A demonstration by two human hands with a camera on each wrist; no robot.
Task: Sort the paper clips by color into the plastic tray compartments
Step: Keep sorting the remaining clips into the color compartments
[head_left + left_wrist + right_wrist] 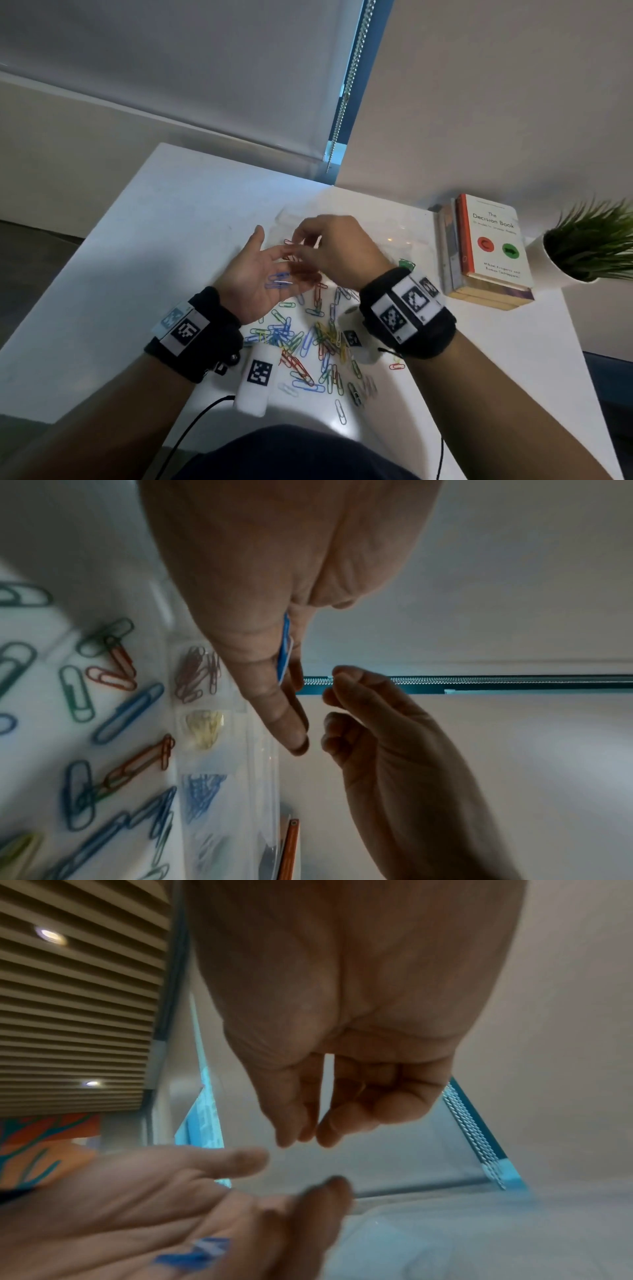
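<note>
My left hand (270, 260) lies palm up and open above the table, with blue paper clips (278, 281) resting on the palm; the left wrist view shows them edge-on as blue clips (285, 647). My right hand (303, 240) hovers over the left fingertips with thumb and fingers drawn together (306, 1137), and no clip shows between them. The clear plastic tray (404, 240) stands just behind both hands. Its compartments hold red clips (197, 672), yellow clips (205, 729) and blue clips (202, 794). A loose pile of mixed clips (308, 339) lies under my wrists.
A stack of books (486, 246) lies at the right, with a potted plant (589, 240) beyond it. A few green clips (406, 264) sit by the tray's near right side. The table's left edge (78, 263) drops to the floor. Cables hang from both wristbands.
</note>
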